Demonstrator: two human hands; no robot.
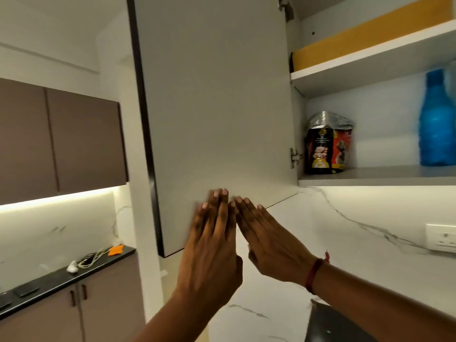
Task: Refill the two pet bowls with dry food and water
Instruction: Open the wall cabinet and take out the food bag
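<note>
Barely started, by my read. Cupboard door (pixel 212 95) stands swung wide, filling 12 o'clock of the view. Left hand (pixel 212 243) and right hand (pixel 266 243) sit side by side at 6 o'clock, fingers straight and flat, tips against the door's lower edge. Nothing is gripped by either; contact looks like a flat push, though blur makes it hard to confirm.

Supplies are located but untouched:
- dry food bag (pixel 325 144) upright on the lower shelf (pixel 382 175), 3 o'clock of frame, top crumpled over
- blue bottle (pixel 436 119) on the same shelf, at the bag's 3 o'clock, well apart from it. Can't tell if it holds water.

The two pet bowls aren't in view anywhere, so their fill state is unknown. Dark worktop (pixel 61 280) at 8 o'clock carries only small clutter, no bowl.

Done: cupboard access. Left: pull the bag, get water, find the bowls, fill both.
</note>
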